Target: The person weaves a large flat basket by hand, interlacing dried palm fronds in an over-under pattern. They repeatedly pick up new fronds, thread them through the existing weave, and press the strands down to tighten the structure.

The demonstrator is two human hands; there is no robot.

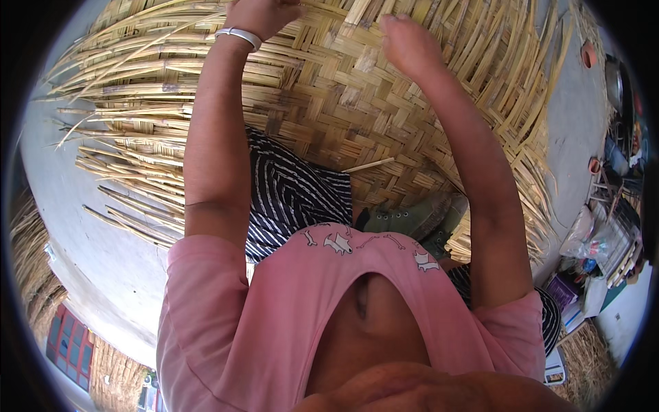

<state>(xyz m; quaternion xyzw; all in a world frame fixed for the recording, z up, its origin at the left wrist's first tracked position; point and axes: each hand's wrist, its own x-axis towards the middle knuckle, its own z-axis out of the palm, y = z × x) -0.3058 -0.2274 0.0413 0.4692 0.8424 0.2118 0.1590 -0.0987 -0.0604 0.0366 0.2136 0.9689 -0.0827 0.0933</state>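
Lying beneath the hands and in the gap between them, the woven mat (357, 96) spread out in front of the person and ran past the upper edge of the view, so its long axis could not be told. Its loose strips (158, 65) on the left lay roughly crosswise, while those on the right slanted up and away. The two hands were apart. The left hand (264, 17), with a bangle (238, 37) at its wrist, was partly cut off by the upper edge, near where the left strips met the weave; whether it gripped any could not be told. The right hand (412, 47) was a little nearer the body, its fingers curled over the right part of the weave, any hold hidden. A short pale strip (369, 165) lay closer to the person, near the striped cloth (295, 185).
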